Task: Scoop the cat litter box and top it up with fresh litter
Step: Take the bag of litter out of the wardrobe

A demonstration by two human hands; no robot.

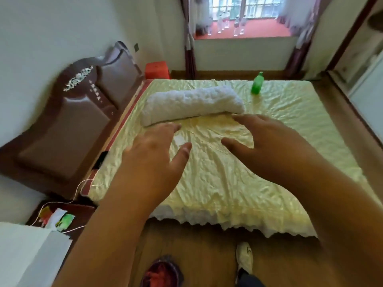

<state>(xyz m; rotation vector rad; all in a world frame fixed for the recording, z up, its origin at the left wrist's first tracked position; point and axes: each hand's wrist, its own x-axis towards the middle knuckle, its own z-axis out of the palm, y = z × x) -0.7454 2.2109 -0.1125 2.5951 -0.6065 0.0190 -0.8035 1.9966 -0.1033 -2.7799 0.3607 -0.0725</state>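
At the far left stands a dark brown headboard [68, 125], and below it, near left, a bedside stand [68, 210] carries a white cable [79, 191] and some colourful packets. A red stool [156, 69] sits at the far corner of the bed [228, 183], which wears a wrinkled pale yellow sheet. A rolled white towel [191, 104] lies across the bed's far left part. The left hand [155, 160] hovers just in front of the towel, its grip apart, fingers straight, holding nothing. The right hand [267, 146] reaches out beside it, fingers spread, also holding nothing. Farther right, a green bottle [257, 83] stands upright on the sheet. No litter box, scoop or litter shows in this view.
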